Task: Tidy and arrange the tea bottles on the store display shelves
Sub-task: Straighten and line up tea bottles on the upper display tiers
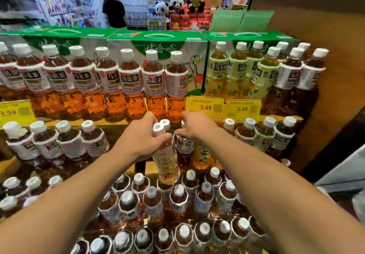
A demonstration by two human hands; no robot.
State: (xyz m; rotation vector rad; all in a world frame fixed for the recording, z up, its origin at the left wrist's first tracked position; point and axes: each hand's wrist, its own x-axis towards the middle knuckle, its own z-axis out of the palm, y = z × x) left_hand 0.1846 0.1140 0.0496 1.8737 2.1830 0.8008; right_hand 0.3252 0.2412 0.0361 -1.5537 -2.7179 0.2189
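Store shelves [122, 123] hold tea rows. My left hand [145, 135] grips one upright pale bottle [166, 155], fingers clamped. My right hand [194, 128] pinches a darker bottle [184, 145], cap up.

Both arms reach forward, left hand [145, 137] and right hand [194, 127] curled, nearly touching

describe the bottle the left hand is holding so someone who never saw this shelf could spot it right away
Start at the two yellow 3.49 price tags on the upper shelf edge, then drop to the middle shelf just left of them, where both hands meet. The left hand grips a pale tea bottle by its neck. Its liquid is light golden yellow, while most bottles around it hold dark brown tea.
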